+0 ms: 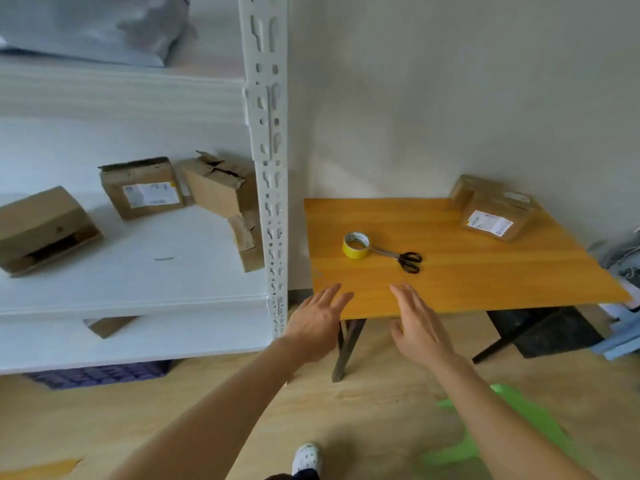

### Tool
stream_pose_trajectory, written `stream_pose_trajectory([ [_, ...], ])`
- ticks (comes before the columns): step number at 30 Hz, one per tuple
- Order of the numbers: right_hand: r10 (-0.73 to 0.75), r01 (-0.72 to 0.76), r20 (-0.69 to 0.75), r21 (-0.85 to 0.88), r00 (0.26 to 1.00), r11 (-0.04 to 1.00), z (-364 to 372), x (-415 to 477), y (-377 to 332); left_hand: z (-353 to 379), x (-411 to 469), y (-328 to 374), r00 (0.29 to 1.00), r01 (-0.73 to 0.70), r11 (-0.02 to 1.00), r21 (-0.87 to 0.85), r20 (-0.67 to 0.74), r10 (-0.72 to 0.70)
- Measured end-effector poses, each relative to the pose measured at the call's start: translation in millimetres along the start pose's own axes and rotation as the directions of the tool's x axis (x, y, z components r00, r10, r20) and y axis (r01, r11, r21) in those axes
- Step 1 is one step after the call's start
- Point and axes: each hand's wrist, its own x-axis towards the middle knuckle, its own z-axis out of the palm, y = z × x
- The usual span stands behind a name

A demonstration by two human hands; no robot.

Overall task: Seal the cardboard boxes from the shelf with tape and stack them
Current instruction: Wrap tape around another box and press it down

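Three brown cardboard boxes sit on the middle board of the white slotted-metal shelf unit (265, 168). The leftmost box (41, 223) lies on its side with one end gaping; its interior is dark and any contents cannot be made out. The middle box (143, 188) bears a white printed label and has a ragged, torn top edge. The crumpled box (216, 190) just beside it shows bent, split flaps. A narrow cardboard piece (247, 244) stands just beside the upright post. On the board above rests a grey wrinkled plastic bag (97, 29); what it holds is hidden. A purple ribbed crate (97, 375) sits on the floor beneath the shelf, too blurred to tell its contents.

Right of the shelf stands the orange wood-grain table (485, 278) on dark angled legs. At its far right corner are two closed cardboard parcels (491, 213), touching each other; the nearer carries a white label. Toward the table's left side a roll of yellow tape (356, 244) lies flat, hollow core upward. Black-handled steel scissors (403, 258) lie with their blades reaching the roll.

The left hand (317, 323) and the right hand (420, 327) are held out at the table's near edge, fingers straight and slightly apart, holding nothing. The tape lies further in on the table, apart from both.
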Motion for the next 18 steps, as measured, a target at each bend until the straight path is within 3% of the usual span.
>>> stream_pose_trajectory([
  [6,-0.112,0.109,0.034,0.083,0.993,0.991,38.1,-28.2,-81.7,-27.3,-89.4,-55.8,0.987,0.111,0.994,0.022,-0.115,-0.108],
  [13,-0.212,0.207,0.025,0.137,0.977,0.969,74.3,-17.7,-181.7,-49.0,-134.3,-145.1,0.974,0.206,0.977,0.047,-0.101,-0.201],
  [18,-0.152,0.146,0.028,0.16,0.988,0.976,94.4,19.1,-245.7,-76.1,-124.2,-226.0,0.981,0.193,0.975,0.11,-0.036,-0.19],
])
